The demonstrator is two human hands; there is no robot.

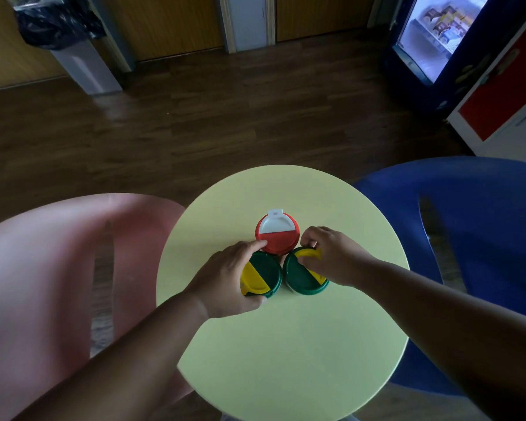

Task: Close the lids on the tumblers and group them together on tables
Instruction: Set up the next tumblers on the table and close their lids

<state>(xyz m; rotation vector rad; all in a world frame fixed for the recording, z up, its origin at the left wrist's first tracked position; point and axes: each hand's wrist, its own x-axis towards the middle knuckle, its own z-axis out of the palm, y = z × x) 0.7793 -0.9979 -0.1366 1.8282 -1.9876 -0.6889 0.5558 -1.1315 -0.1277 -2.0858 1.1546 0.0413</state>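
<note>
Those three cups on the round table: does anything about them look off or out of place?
Nothing spilled or broken. The red cup has its white flap still raised, and the right green cup has its yellow flap lifted under the right hand. The left hand grips the left green cup.

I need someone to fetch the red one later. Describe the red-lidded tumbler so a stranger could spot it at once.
Find the round pale yellow table between the pink chair and the blue chair. Three tumblers cluster near its middle; take the farthest one, the red-lidded tumbler. Its red lid has a white flap, while the two nearer lids are green with yellow flaps.
</note>
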